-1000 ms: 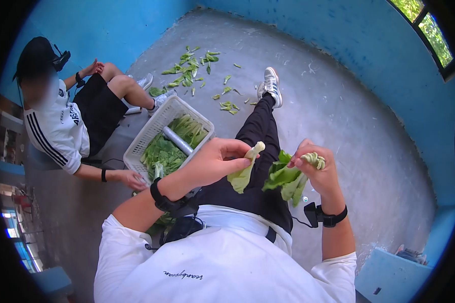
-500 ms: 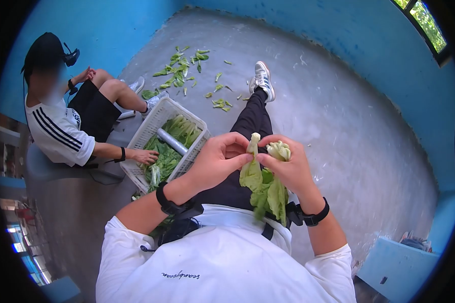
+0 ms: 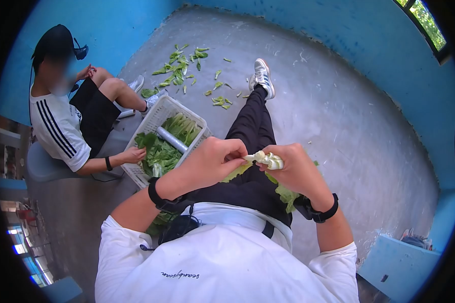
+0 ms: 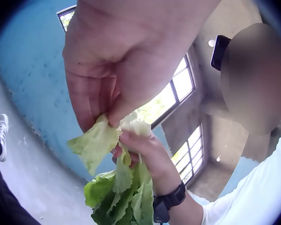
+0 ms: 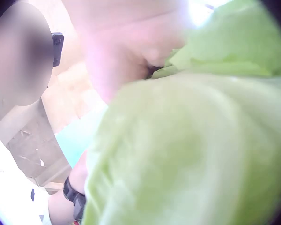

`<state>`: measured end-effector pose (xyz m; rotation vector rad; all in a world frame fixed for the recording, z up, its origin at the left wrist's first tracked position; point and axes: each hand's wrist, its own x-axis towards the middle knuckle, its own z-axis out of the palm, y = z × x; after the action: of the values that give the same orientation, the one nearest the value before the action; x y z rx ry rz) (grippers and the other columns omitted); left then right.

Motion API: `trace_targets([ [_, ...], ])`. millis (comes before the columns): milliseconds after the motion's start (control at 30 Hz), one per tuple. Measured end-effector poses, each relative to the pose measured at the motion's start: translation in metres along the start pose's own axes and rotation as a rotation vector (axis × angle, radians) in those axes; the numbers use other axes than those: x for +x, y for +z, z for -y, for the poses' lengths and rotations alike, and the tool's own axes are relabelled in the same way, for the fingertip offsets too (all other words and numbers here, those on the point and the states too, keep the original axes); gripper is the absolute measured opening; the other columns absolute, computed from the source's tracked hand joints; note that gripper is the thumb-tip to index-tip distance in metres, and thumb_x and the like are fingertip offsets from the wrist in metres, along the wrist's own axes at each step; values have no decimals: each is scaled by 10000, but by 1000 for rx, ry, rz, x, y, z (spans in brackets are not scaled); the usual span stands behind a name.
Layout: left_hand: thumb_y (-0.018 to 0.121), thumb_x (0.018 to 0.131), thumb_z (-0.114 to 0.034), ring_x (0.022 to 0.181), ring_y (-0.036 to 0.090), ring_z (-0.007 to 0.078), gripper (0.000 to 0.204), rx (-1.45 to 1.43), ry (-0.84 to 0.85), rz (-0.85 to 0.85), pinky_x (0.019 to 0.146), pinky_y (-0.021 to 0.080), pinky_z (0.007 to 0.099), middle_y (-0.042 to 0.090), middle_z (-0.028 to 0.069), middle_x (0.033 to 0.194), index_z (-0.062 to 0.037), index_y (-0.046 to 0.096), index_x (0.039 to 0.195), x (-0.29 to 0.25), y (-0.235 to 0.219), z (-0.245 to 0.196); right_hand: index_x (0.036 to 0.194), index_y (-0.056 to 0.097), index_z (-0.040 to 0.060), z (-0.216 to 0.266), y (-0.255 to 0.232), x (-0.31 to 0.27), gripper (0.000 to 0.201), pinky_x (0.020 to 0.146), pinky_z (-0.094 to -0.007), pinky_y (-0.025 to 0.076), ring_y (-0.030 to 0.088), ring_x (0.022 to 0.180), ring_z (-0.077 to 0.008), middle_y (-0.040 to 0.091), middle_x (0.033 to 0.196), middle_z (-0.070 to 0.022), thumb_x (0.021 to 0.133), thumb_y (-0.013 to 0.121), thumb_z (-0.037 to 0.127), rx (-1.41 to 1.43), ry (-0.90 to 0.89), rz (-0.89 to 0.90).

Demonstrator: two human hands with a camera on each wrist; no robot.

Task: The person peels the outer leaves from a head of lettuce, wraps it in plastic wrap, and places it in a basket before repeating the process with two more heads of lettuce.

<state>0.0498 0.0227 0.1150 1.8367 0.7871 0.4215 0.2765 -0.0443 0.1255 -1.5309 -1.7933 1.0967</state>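
In front of the lap, my left hand (image 3: 213, 160) pinches a single pale green lettuce leaf (image 4: 94, 144) near its stem, between thumb and fingers. Close on its right, my right hand (image 3: 297, 166) grips a bunch of lettuce leaves (image 4: 126, 194). The bunch's whitish stem ends (image 3: 274, 161) stick out toward the left hand, and its leafy part hangs below the right palm. At the stems the fingertips of both hands are close together. Blurred leaf fills much of the right wrist view, where the fingers are mostly hidden.
A white plastic basket (image 3: 201, 122) of leafy greens (image 3: 162, 156) stands left of the legs, with a clear-wrapped roll (image 3: 172, 140) on top. Another person (image 3: 60, 121) sits beside it, one hand in the greens. Loose leaves (image 3: 177, 70) lie scattered on the grey floor (image 3: 338, 126).
The right hand has come left to the left hand, and its bunch has turned so the stem ends point left. The left hand's leaf tipped over. The other person's hand moved within the basket.
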Motion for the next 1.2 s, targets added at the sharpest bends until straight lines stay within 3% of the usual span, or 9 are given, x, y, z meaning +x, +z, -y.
trace_targets([
  [233,690,893,-68,688,723,250,68,230,78,42,627,532,315,698,137,737,-11,669,925,0,-4,-3,930,729,34,-14,-20,-5,161,655,-393,522,679,732,-354,700,797,-165,778,776,61,-200,-84,131],
  [333,669,917,-55,743,732,215,79,145,-100,-8,683,545,304,717,116,789,-2,655,974,-5,-18,4,916,723,28,-26,-31,-13,163,664,-364,524,680,712,-326,701,777,-155,773,799,53,-182,-77,69],
  [467,598,1004,-68,980,704,171,128,-529,-153,97,874,542,299,701,108,1069,3,587,1110,-8,-13,30,943,718,23,-34,-30,-20,167,683,-282,515,660,717,-146,699,785,-42,798,800,27,134,47,-24],
  [567,571,1021,-87,990,699,162,142,-831,-170,180,873,547,304,692,106,1080,-14,578,1143,-3,0,21,995,714,18,-30,-25,-17,194,689,-256,511,626,764,-72,705,857,-6,828,803,57,326,98,-75],
  [733,555,1034,-119,900,603,63,212,-759,-177,230,798,499,237,643,7,1015,-41,581,1229,1,17,22,1048,717,18,-9,-8,-8,227,711,-232,505,610,771,-55,696,865,3,844,796,74,506,84,-142],
  [867,563,1040,-153,793,501,19,205,-755,-202,280,672,400,190,596,-36,937,-39,605,1204,3,25,16,981,728,5,-4,-2,-5,196,702,-248,521,667,756,-90,729,821,-49,814,812,64,338,-37,-127],
  [967,574,1041,-177,743,478,18,191,-716,-255,297,641,383,194,574,-52,847,-31,645,1143,-2,18,9,950,729,1,-4,0,-6,194,699,-255,532,701,756,-118,742,823,-83,786,821,49,180,-144,-122],
  [1167,636,1009,-166,731,556,53,175,-570,-174,306,641,430,223,643,0,817,-8,703,1042,-5,21,7,941,739,0,1,-10,-11,184,707,-251,534,703,753,-114,742,799,-79,780,821,33,266,-30,44],
  [1200,654,991,-151,721,574,78,164,-448,-38,272,631,437,240,651,22,814,-1,705,1031,-4,21,6,941,741,-1,-2,-11,-11,178,712,-248,533,697,757,-107,743,806,-70,785,819,32,333,-14,80],
])
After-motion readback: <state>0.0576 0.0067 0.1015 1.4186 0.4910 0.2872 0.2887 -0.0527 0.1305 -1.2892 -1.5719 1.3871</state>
